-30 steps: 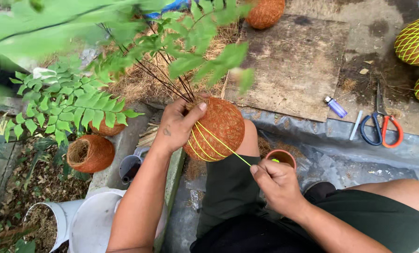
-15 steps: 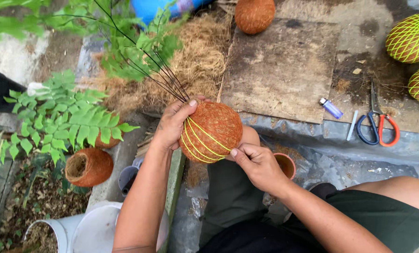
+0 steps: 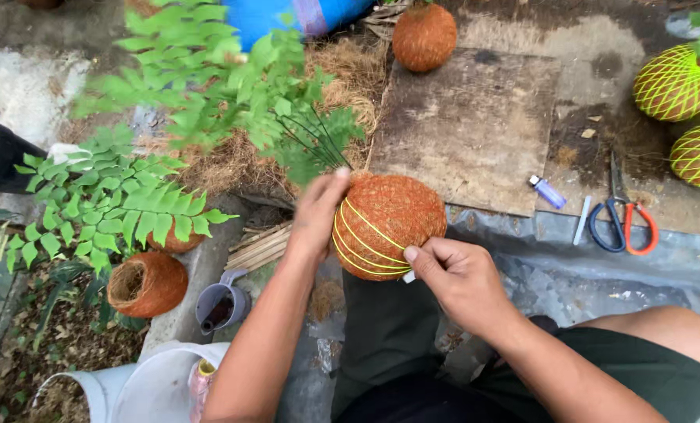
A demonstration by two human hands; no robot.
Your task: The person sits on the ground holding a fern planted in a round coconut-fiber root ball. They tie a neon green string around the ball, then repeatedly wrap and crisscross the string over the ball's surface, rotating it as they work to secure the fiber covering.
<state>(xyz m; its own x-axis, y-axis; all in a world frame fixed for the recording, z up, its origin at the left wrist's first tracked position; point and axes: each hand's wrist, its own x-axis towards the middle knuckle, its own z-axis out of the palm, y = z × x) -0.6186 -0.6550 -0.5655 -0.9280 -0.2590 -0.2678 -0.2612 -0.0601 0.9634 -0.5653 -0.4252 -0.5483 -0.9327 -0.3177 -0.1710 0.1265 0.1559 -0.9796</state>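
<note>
A round ball of brown coconut fibre (image 3: 393, 219) with a green fern growing from its top rests over my knee, wound with several turns of yellow string (image 3: 364, 236). My left hand (image 3: 316, 211) holds the ball's left side, thumb up by the fern stems (image 3: 318, 145). My right hand (image 3: 455, 274) presses against the ball's lower right, fingers pinched on the yellow string where it meets the fibre.
A wooden board (image 3: 475, 125) lies ahead with another fibre ball (image 3: 424, 35) beyond it. Two balls in yellow netting (image 3: 679, 82) sit at right. Scissors (image 3: 620, 219), a lighter (image 3: 548, 192), an empty fibre pot (image 3: 146, 283), a small jug (image 3: 220, 304) and a white bucket (image 3: 130, 388) lie around.
My right hand has moved from out at the right, pulling the string taut, in against the ball's lower right side. The ball has turned a little, and the view has shifted.
</note>
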